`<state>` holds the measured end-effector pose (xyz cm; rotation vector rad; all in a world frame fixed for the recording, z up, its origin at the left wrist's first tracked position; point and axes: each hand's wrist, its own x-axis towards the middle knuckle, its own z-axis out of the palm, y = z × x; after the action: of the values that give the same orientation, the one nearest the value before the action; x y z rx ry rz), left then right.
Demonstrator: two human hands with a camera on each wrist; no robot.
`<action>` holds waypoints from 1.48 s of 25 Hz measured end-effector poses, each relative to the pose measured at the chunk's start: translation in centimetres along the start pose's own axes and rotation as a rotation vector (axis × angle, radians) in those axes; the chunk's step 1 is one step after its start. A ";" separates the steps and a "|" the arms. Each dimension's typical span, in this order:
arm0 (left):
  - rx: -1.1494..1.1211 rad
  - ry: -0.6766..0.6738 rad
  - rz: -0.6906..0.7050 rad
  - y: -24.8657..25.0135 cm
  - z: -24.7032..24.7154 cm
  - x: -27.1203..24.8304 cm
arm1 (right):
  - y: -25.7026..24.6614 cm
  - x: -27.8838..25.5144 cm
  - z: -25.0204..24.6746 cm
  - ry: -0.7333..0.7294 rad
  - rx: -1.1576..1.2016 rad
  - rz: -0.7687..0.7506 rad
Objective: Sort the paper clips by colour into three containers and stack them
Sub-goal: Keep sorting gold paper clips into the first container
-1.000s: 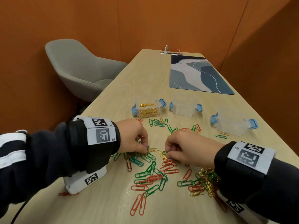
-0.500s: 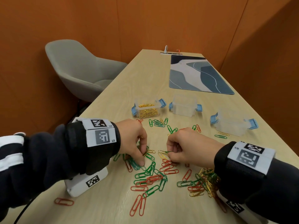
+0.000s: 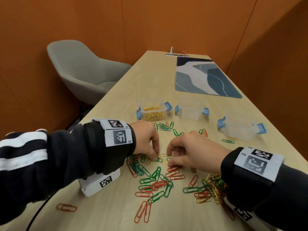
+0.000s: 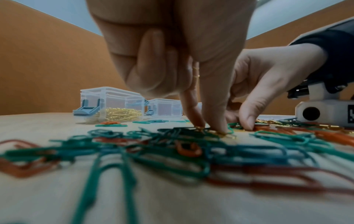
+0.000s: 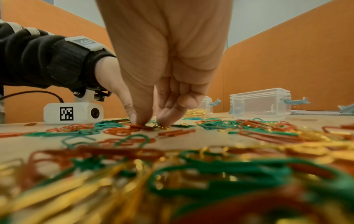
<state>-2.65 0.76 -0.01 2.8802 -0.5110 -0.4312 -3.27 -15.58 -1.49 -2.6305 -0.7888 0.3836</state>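
Observation:
Red, green and gold paper clips lie scattered on the wooden table. Three clear containers with blue latches stand behind them: the left one holds gold clips, the middle one and the right one look empty. My left hand keeps gold clips in its curled fingers, while thumb and forefinger pinch a gold clip on the table. My right hand has thumb and fingertips down on the table, closing round a small gold clip beside red ones.
A blue-grey patterned mat lies at the far end of the table. A grey chair stands off the left edge. A tangled heap of gold, green and red clips sits under my right wrist. One red clip lies alone near left.
My left fingertips have shifted from the green clips back towards the gold clips in the middle. The right hand's fingers have loosened from a tight fist and come down on the clips.

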 end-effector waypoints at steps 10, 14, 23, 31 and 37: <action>-0.060 0.004 -0.001 -0.2 -0.1 0.1 | 0.3 0.1 -0.1 0.062 -0.037 -0.006; 0.041 -0.025 0.038 0.4 0.2 0.2 | 0.4 0.0 -0.2 0.042 -0.051 0.009; -0.362 -0.120 -0.201 -0.1 -0.3 -0.6 | 0.8 -0.9 -0.7 0.186 -0.046 0.126; -1.333 -0.261 -0.367 -2.2 -1.4 -1.5 | 0.2 -0.5 -0.5 0.098 -0.240 -0.034; -0.867 -0.163 -0.383 -2.8 -0.8 -1.4 | 0.3 0.8 -0.2 0.085 -0.172 0.015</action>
<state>-2.78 3.93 0.41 2.0847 0.1963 -0.7272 -2.42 -15.42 -1.51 -2.7926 -0.8074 0.2149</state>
